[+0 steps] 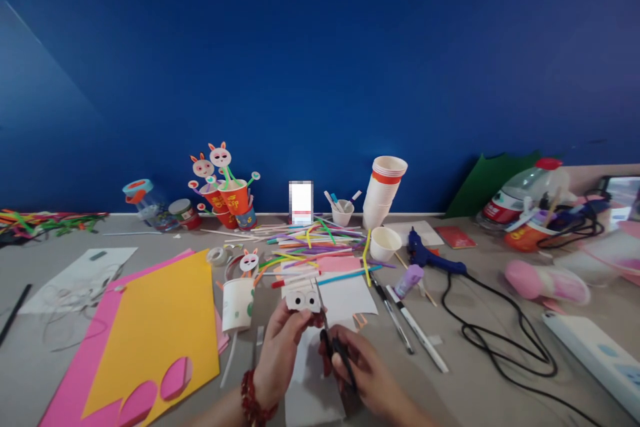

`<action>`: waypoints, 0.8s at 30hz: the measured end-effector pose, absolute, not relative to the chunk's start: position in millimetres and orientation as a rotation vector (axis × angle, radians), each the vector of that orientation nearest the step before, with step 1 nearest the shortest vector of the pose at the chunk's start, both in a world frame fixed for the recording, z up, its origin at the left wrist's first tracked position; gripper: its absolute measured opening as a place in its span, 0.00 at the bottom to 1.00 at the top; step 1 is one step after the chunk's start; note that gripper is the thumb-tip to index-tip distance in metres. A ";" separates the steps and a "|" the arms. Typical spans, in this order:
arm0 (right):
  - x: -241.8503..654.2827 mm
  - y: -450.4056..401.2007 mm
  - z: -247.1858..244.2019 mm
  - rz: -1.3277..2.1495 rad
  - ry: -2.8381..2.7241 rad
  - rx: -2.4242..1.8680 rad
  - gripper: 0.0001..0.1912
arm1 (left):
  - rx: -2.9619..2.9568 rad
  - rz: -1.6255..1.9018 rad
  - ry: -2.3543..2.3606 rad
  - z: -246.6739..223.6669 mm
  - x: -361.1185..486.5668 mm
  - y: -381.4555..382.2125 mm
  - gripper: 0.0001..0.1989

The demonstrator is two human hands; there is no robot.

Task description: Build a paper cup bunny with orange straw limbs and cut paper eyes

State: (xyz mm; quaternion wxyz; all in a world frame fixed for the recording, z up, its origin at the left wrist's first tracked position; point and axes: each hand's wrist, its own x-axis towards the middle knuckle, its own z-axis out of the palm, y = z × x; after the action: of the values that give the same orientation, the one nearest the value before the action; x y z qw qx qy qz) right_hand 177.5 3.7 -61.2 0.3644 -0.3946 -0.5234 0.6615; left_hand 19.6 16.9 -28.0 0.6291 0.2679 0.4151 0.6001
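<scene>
My left hand (pixel 286 340), with a red beaded bracelet at the wrist, pinches a small white paper piece (pixel 302 300) with two drawn eyes. In my right hand (pixel 357 360) are black-handled scissors (pixel 341 359); their blades point up along the right edge of the paper piece. Below both hands lies a white sheet (pixel 313 393). A white paper cup (pixel 237 305) with a small rabbit face (pixel 249 261) above it stands left of my left hand.
Yellow sheets (pixel 160 320) over pink ones lie left. Colourful pipe cleaners (pixel 310 240), a white cup (pixel 385 243) and stacked cups (pixel 384 192) are behind. Pens (pixel 417 330), a blue glue gun (pixel 433 259) with black cable and a power strip (pixel 595 353) lie right.
</scene>
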 end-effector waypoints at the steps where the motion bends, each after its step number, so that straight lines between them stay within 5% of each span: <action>1: 177.4 3.8 -61.3 1.701 -1.337 -1.008 0.32 | 0.598 1.374 0.952 -27.6 20.1 16.5 0.13; 24: 179.2 7.1 -60.6 1.725 -1.322 -1.004 0.33 | 0.551 1.374 0.897 -27.3 22.0 15.6 0.10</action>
State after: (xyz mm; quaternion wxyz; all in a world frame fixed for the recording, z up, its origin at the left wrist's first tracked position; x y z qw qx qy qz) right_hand 179.2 7.1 -60.6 0.3650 -0.3906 -0.5140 0.6708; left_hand 22.0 15.6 -27.3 0.6482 0.2424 0.3946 0.6044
